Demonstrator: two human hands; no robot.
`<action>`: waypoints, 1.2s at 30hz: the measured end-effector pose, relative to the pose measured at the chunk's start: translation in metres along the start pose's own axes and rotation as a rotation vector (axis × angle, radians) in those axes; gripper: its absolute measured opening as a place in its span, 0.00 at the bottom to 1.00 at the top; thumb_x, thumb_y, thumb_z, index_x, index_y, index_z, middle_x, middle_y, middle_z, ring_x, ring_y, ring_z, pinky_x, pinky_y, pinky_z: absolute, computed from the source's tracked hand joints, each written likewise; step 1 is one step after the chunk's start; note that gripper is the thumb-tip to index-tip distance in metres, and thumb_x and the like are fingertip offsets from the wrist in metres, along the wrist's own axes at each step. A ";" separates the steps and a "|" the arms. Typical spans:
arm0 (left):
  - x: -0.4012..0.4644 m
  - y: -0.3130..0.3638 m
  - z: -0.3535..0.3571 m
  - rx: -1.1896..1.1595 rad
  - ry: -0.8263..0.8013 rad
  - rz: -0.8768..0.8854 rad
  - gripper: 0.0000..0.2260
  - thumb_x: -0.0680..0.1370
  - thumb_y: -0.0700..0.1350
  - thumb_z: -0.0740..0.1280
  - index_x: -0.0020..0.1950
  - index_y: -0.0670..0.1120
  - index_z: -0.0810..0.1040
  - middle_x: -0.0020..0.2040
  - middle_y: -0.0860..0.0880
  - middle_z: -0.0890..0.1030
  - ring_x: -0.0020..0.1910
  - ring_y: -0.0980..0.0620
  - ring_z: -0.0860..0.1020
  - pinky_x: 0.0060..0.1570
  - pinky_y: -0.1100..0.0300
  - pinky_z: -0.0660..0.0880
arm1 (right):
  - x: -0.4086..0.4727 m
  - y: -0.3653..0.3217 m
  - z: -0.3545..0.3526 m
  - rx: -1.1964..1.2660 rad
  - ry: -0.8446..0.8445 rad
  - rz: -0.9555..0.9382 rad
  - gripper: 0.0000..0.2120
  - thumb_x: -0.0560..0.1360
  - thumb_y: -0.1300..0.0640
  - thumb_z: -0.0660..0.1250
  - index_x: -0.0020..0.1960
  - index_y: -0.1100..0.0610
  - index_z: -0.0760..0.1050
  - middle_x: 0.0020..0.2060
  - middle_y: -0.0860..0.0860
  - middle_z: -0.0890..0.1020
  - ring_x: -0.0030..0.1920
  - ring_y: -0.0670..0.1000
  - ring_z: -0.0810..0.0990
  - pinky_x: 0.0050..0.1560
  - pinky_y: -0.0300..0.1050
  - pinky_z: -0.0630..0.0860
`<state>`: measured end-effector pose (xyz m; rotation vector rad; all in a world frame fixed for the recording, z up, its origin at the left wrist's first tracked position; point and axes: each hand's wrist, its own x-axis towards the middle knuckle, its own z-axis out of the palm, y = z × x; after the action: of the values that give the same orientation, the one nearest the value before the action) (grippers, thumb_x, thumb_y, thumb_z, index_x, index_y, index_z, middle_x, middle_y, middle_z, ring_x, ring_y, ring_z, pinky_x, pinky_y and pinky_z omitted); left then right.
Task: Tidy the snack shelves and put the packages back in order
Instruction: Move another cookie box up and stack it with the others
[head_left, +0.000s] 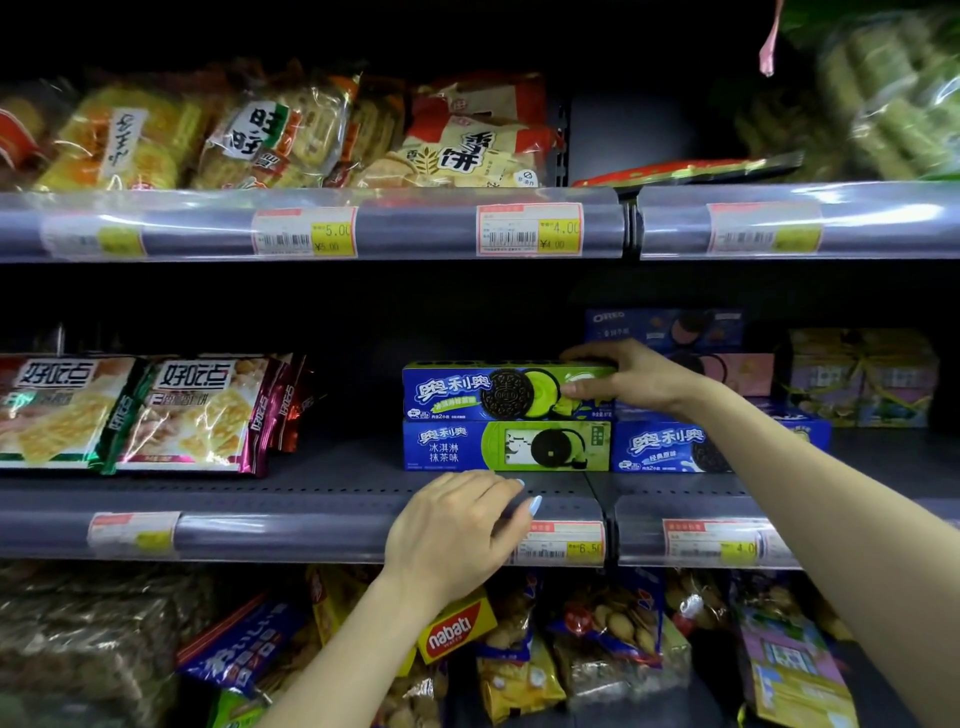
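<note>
The top green-and-blue cookie box (506, 392) lay stacked on a matching box (506, 446) on the middle shelf (332, 483). The right hand (631, 376) gripped the top box's right end, fingers over it and thumb on its face. The left hand (460, 532), fingers loosely curled and holding nothing, rested on the shelf edge just below the stack. Cracker bags (130, 413) stood well left of the boxes.

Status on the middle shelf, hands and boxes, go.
Right hand grips top matcha Oreo box, stacked on second matcha box. Left hand rests on shelf edge, holding nothing. Nothing blocking.
</note>
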<state>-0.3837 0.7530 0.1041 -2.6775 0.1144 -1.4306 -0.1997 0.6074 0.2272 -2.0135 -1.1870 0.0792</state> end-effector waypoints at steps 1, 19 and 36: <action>0.000 0.000 0.000 -0.001 0.001 0.000 0.16 0.78 0.53 0.60 0.48 0.47 0.84 0.43 0.52 0.85 0.43 0.55 0.83 0.41 0.62 0.79 | 0.000 0.001 0.000 0.017 0.001 0.001 0.26 0.73 0.56 0.72 0.69 0.56 0.71 0.57 0.50 0.78 0.55 0.47 0.77 0.55 0.36 0.69; -0.001 -0.001 0.001 0.014 0.020 0.021 0.19 0.80 0.55 0.56 0.48 0.46 0.84 0.44 0.52 0.85 0.43 0.55 0.83 0.41 0.62 0.79 | 0.001 0.003 -0.002 0.032 0.001 0.011 0.27 0.71 0.54 0.74 0.68 0.54 0.72 0.57 0.50 0.79 0.56 0.48 0.78 0.57 0.37 0.71; -0.002 -0.001 0.001 0.021 0.012 0.030 0.23 0.81 0.55 0.52 0.47 0.46 0.84 0.42 0.52 0.85 0.42 0.55 0.83 0.40 0.62 0.78 | -0.018 0.006 0.001 0.080 0.258 -0.075 0.31 0.70 0.53 0.74 0.70 0.55 0.69 0.63 0.47 0.75 0.63 0.44 0.71 0.60 0.37 0.64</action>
<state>-0.3839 0.7546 0.1025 -2.6394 0.1388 -1.4313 -0.2058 0.5929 0.2165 -1.8443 -1.0752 -0.1638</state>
